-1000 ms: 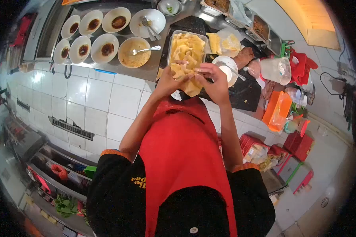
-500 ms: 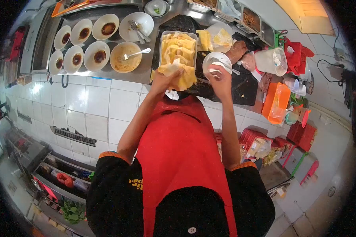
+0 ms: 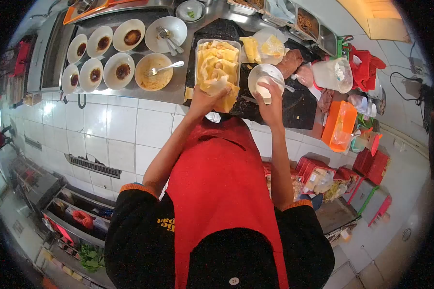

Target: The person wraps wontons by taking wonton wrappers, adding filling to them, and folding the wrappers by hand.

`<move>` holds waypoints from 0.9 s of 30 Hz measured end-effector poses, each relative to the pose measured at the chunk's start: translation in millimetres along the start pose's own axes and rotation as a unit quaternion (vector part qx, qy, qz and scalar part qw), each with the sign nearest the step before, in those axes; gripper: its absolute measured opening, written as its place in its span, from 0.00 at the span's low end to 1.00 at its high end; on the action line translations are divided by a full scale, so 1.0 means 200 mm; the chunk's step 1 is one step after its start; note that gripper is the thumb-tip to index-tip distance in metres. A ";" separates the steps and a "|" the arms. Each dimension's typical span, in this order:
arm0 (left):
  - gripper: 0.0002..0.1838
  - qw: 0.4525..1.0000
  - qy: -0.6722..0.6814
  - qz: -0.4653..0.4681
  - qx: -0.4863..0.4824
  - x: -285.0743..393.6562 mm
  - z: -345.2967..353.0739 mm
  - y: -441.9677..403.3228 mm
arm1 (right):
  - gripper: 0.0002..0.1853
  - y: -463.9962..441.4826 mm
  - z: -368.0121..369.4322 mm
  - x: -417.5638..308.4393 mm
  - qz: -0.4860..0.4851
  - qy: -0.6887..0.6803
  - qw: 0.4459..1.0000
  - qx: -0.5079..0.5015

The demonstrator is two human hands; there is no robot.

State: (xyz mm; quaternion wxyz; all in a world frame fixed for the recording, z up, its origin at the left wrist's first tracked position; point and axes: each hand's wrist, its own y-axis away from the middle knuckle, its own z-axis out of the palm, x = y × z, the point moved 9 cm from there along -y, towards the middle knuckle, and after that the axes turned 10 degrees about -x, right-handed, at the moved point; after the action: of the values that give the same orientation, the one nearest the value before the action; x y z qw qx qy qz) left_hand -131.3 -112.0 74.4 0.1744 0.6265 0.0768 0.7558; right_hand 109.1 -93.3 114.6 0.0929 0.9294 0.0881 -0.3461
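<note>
A rectangular tray (image 3: pixel 196 65) holds a heap of folded yellow wontons (image 3: pixel 217 54). My left hand (image 3: pixel 207 101) is at the tray's near end, its fingers closed on a pale wonton wrapper (image 3: pixel 214 85); more yellow sheet hangs below the fingers. To the right, my right hand (image 3: pixel 271 107) is at the near side of a white bowl (image 3: pixel 253 73) with a metal spoon (image 3: pixel 288 88) in it. Its fingers are closed round a smooth white thing (image 3: pixel 264 91) that I cannot identify. Loose yellow wrappers (image 3: pixel 250 49) lie behind the bowl, beside a plastic bag (image 3: pixel 272 47).
Several bowls with dark sauce (image 3: pixel 123 71) stand at left, near a used bowl with a fork (image 3: pixel 153 77) and a plate with cutlery (image 3: pixel 171 30). At right are a clear container (image 3: pixel 330 77), an orange tray (image 3: pixel 340 125) and red baskets (image 3: pixel 364 65). Metal food pans (image 3: pixel 306 24) line the back.
My right hand has shifted slightly left over the bowl's near rim, showing more of the white thing. My left hand's fingers have moved a little right across the wrapper.
</note>
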 end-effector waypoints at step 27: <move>0.25 0.996 0.011 0.043 -0.082 0.06 0.01 0.04 | 0.23 -0.08 0.14 -0.39 -0.056 -0.414 0.899 -0.130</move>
State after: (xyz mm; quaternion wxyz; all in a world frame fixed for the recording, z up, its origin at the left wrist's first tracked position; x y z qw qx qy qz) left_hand -131.7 -115.9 88.5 0.1917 0.6048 -0.0105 0.7729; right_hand 30.7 -91.9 143.5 0.2212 0.6756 0.1379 -0.6897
